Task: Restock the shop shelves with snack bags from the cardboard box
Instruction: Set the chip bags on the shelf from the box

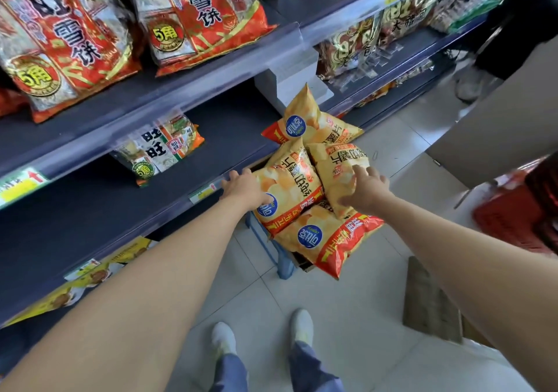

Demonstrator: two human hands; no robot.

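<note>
My right hand (367, 189) curls onto right bag (338, 168), gripping it. My left hand (244, 189) lies fairly flat against left bag (287, 186), gripping nothing. Both bags' long axes run away from me. Shelf (90, 210) sits left of left hand, nearer it.

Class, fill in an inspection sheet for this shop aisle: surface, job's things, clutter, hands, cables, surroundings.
Surface: dark middle shelf, with one small cracker bag on it.
Job's things: yellow chip bags heaped over a mostly hidden cardboard box, above a blue stool.
Clutter: cardboard scrap on the floor tiles; red basket.
Hands: left hand against the left bag, grip unclear; right hand grips the right bag.
Cables: nothing seen.
Surroundings: red cracker bags on the shelf above; another person's shoes.
</note>
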